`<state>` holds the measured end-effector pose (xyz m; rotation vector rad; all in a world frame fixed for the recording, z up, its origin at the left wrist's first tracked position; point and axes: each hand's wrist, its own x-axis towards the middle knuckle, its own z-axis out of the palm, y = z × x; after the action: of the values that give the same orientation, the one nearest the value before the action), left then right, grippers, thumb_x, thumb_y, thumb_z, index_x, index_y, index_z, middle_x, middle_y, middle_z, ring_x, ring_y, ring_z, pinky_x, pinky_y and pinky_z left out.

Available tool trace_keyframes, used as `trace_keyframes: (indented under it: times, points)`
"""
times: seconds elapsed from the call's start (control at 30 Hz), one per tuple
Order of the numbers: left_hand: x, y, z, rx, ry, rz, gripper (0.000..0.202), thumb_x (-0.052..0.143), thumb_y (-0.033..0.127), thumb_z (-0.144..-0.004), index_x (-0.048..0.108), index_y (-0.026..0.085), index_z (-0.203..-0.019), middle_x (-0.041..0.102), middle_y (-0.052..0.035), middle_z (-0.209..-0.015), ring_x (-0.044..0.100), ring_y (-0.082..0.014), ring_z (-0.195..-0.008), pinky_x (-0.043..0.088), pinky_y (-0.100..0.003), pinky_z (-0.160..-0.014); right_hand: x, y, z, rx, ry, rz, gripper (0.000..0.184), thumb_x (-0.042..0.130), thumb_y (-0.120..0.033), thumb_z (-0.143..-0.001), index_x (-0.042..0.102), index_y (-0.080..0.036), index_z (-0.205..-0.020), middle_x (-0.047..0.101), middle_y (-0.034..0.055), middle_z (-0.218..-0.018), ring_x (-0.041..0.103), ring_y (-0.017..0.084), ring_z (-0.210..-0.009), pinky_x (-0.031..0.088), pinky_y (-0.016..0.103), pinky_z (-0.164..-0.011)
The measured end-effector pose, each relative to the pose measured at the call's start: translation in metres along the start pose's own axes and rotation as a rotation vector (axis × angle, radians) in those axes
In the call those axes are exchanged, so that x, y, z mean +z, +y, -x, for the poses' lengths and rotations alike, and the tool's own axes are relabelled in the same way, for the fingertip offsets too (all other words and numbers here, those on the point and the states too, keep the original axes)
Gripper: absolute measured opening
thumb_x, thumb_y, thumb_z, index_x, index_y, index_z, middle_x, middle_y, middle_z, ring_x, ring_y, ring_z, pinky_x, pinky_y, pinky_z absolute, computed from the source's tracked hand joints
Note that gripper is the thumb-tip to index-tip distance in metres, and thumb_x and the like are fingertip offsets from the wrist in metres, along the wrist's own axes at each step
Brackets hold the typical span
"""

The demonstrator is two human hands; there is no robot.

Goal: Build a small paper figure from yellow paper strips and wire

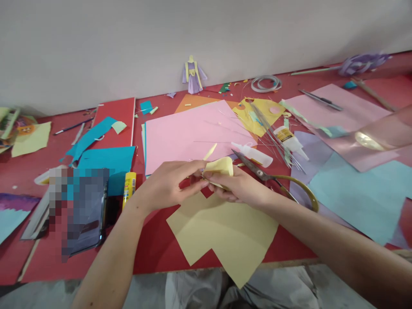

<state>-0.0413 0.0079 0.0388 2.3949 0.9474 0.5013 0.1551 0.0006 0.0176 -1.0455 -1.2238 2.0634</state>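
Note:
A small curled piece of pale yellow paper (222, 165) is held up over the table's front. My right hand (241, 185) grips it, thumb on top and fingers beneath. At the paper's left edge, my left hand (172, 182) has its thumb and fingertips closed together; what lies between them is too small to make out. Below both hands lies a larger pale yellow sheet (222, 231) with notched corners, one corner hanging past the table edge. Scissors (262, 174) with yellowish handles rest just beyond my right hand, beside a small white glue bottle (255, 154).
Pink sheets (183, 128) lie behind my hands. A glue stick (129, 188), a phone (88, 210) and blue paper (124, 156) are on the left. Thin wires (273, 135) and another glue bottle (289, 140) lie right. A purple paper doll (193, 77) leans on the wall.

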Motion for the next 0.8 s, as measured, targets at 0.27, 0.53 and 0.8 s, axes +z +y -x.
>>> trace_keyframes:
  times: [0.27, 0.53, 0.8]
  points:
    - [0.0002, 0.0013, -0.0005, -0.006, 0.011, -0.026, 0.01, 0.055, 0.025, -0.093, 0.056, 0.021, -0.103, 0.068, 0.0013, -0.09, 0.063, -0.0115, -0.08, 0.046, -0.022, -0.071, -0.002, 0.0013, 0.0002, -0.012, -0.02, 0.155, 0.025, 0.04, -0.024, -0.09, 0.05, -0.018, -0.067, 0.037, -0.009, -0.04, 0.028, 0.005, -0.033, 0.021, 0.019, -0.036]
    - [-0.0005, 0.0017, -0.0023, -0.011, -0.003, -0.065, 0.006, 0.054, 0.026, -0.094, 0.055, 0.021, -0.097, 0.066, 0.0019, -0.084, 0.06, -0.0119, -0.076, 0.043, -0.023, -0.068, -0.0027, 0.0045, -0.0004, -0.058, -0.023, 0.195, 0.027, 0.037, -0.024, -0.091, 0.048, -0.019, -0.067, 0.038, -0.0084, -0.041, 0.032, 0.006, -0.036, 0.029, 0.022, -0.043]
    - [0.0042, -0.0026, -0.0015, 0.022, 0.011, -0.185, 0.013, 0.05, 0.028, -0.094, 0.057, 0.018, -0.095, 0.066, -0.0008, -0.082, 0.06, -0.014, -0.073, 0.043, -0.026, -0.066, -0.0016, 0.0043, 0.0005, -0.059, 0.022, 0.317, 0.037, 0.037, -0.027, -0.094, 0.043, -0.019, -0.059, 0.041, -0.0063, -0.045, 0.035, 0.006, -0.041, 0.032, 0.021, -0.045]
